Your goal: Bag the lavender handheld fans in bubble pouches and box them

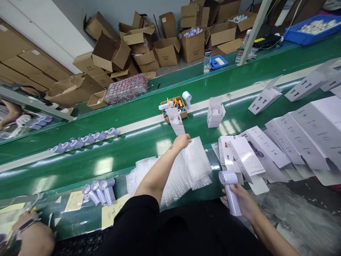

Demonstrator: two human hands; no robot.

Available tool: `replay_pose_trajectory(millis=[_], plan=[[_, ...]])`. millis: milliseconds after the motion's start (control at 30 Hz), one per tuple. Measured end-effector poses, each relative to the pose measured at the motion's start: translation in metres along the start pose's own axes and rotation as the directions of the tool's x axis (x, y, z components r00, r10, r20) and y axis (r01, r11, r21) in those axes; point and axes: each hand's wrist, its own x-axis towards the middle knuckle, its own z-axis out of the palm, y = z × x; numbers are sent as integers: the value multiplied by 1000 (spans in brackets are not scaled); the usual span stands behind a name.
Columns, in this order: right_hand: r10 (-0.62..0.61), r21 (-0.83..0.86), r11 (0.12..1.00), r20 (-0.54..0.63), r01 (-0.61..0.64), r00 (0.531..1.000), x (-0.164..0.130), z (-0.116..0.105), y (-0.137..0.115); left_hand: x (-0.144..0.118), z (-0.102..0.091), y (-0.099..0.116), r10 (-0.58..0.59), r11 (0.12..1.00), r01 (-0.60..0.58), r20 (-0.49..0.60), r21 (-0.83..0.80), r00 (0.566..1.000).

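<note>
My left hand (182,141) reaches out over the green conveyor belt (112,156) and grips the lower end of a tilted, open white box (176,122). My right hand (246,204) is close to my body, closed around the handle of a lavender handheld fan (231,188) held upright, head up. A pile of bubble-wrap bags (191,167) lies under my left forearm. Just right of the fan are folded white cartons (247,158).
A second open white box (215,112) stands on the belt, with a small cardboard tray of tools (174,106) behind it. Fans lie in a row (85,138) and as a group of three (99,192). Flat cartons (306,138) fan out at right. Another person's hand (29,229) is at bottom left.
</note>
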Motion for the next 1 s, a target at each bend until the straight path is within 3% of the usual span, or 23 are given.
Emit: replay_pose_trajectory(millis=[100, 167, 233, 300, 367, 533, 700, 767, 833, 900, 1000], plan=[[3, 23, 1000, -20, -3, 1000, 5, 1, 10, -18, 44, -3, 120, 979, -110, -51, 169, 991], [13, 32, 999, -29, -12, 999, 8, -1, 18, -45, 87, -7, 261, 909, -288, 127, 303, 957], [13, 34, 999, -43, -11, 999, 11, -4, 26, -70, 127, -11, 274, 854, -375, 300, 360, 914], [7, 39, 999, -61, -5, 998, 12, -8, 32, -85, 155, -16, 260, 853, -390, 367, 347, 893], [5, 43, 999, -75, -2, 997, 10, -12, 36, -88, 167, -20, 249, 875, -376, 383, 304, 890], [44, 52, 998, 52, -46, 998, -6, -7, 29, -83, 151, -19, 212, 951, -273, 339, 143, 917], [30, -16, 1000, 234, -27, 972, -16, 30, 10, -102, 130, -6, 198, 979, -181, 231, -94, 953], [-14, -64, 997, 241, 30, 971, -18, 44, 7, -114, 122, -3, 173, 973, -143, 163, -184, 971], [-29, -106, 993, 219, 54, 975, -20, 52, 7, -127, 113, -4, 203, 936, -185, 29, -300, 979], [-20, -128, 991, 196, 46, 980, -24, 57, 11, -141, 105, -9, 325, 871, -359, -155, -336, 933], [-2, -123, 992, 161, 22, 987, -31, 63, 18, -161, 98, -20, 584, 757, -635, -277, -152, 763]])
